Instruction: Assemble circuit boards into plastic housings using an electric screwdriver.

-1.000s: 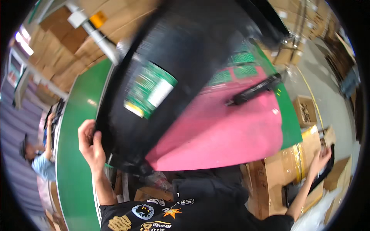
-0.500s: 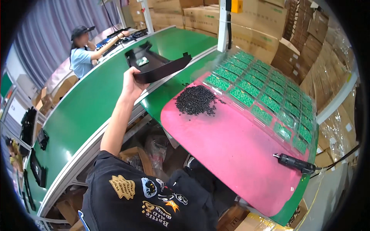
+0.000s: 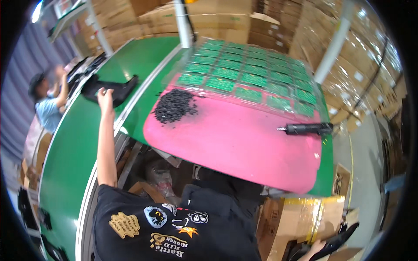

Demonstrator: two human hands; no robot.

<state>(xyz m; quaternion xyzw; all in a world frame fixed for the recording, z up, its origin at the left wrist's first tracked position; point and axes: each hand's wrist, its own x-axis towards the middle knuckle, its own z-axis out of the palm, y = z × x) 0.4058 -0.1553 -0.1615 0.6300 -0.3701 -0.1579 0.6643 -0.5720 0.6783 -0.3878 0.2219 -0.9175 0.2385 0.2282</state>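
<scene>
A black plastic housing (image 3: 124, 89) lies on the green conveyor belt at the left. My left hand (image 3: 106, 101) is at its near edge, thumb and fingertip apart; it appears to have let go. A small pale spot shows between the fingertips, too blurred to name. Low at the right edge, my right hand (image 3: 317, 248) is partly in view, closed on a long black plastic part (image 3: 339, 240) held beside a cardboard box. How far its fingers wrap round the part is hidden.
A pink mat (image 3: 235, 139) bears a pile of small black pieces (image 3: 174, 105) and a black electric screwdriver (image 3: 307, 128). Behind them, clear trays hold several green circuit boards (image 3: 222, 84). A co-worker (image 3: 48, 104) sits across the belt (image 3: 65, 161). Cardboard boxes (image 3: 305, 217) stand at the lower right.
The black housing has gone from being held up in my left hand to lying on the belt. My view has swung right, and my right hand with a black part has come into sight.
</scene>
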